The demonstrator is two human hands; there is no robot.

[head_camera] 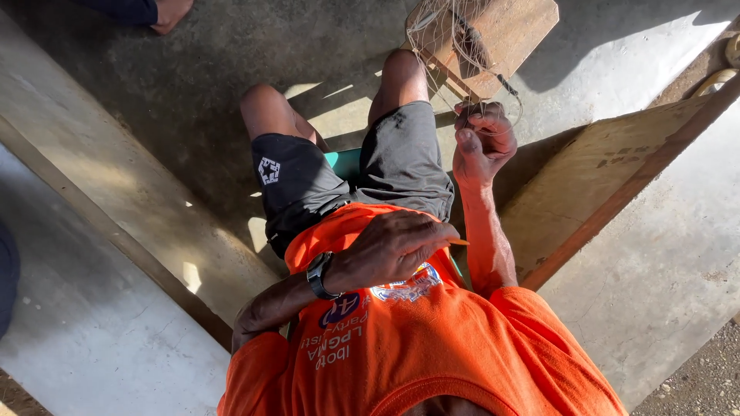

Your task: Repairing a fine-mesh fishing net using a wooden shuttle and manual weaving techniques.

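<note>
Right hand [482,142], at one o'clock, has its fingers curled shut on the net [455,46], which drapes over a wooden block [501,35] at twelve. Left hand [393,248], at centre against the orange shirt [432,339], pinches a small needle [458,242]

No packages, signs or screens are in view. The only label-like marks are prints on clothing. The orange shirt [432,347] carries a round emblem [407,286] in blue, white and red on the chest — partly covered by a hand — with white lettering beside it. The dark shorts [297,185] carry a small white square logo [269,170].
</note>
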